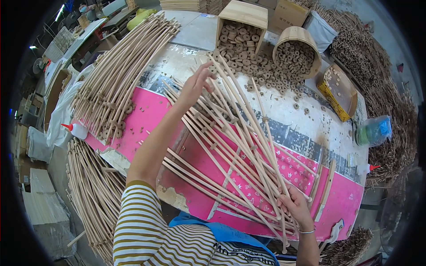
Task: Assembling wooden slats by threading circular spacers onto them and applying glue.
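Note:
Many long, thin wooden sticks [248, 146] lie in a loose pile slantwise across the pink-covered table. Small wooden rings sit around several of them. My right hand [295, 205] is closed around the near ends of some sticks at the right. Held there, these sticks fan up and away to the left. At their far ends is my left hand [195, 84], with fingers apart and slightly bent, right beside the stick tips. Whether its fingertips touch a stick I cannot tell. Loose wooden rings [248, 66] are heaped just beyond.
A square wooden bucket [243, 12] and a round one [306, 35], both tipped over, spill rings. A yellow box [339, 93] stands at the right, near a plastic jar [372, 131]. A stick bundle [120, 75] lies left by a red-tipped glue bottle [79, 130]. Another bundle [95, 190] stands below.

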Demonstrator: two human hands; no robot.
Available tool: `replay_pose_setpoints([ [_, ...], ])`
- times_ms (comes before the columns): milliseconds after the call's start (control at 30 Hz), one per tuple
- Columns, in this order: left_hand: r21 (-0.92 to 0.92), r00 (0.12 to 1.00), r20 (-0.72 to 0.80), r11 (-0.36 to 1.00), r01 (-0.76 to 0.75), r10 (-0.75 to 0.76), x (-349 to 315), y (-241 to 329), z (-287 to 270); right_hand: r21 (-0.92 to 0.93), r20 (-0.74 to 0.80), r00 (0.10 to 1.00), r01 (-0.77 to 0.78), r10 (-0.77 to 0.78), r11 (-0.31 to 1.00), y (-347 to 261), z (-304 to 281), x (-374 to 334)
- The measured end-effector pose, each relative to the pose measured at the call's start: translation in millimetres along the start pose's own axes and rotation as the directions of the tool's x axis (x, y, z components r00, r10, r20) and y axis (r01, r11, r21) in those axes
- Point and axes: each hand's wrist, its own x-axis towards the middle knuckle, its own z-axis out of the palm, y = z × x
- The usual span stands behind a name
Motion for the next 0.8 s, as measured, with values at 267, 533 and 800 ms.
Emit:
replay_pose_setpoints([
  [267, -0.668, 0.948, -0.227, 0.744, 0.015, -0.222, -14, -8, 7, 0.049, 0.012, 0.998, 0.059, -0.060, 0.997, 3, 7, 8],
  [533, -0.730, 0.982, -0.069, 0.680, 0.069, -0.174, -37, 10, 2, 0.050, 0.105, 0.992, 0.060, -0.065, 0.997, -11, 17, 21],
  [800, 0.091, 0.799, 0.397, 0.886, 0.456, -0.452, -111, 49, 73, -0.030, 0.073, 0.980, 0.185, -0.183, 0.982, -42, 45, 68],
])
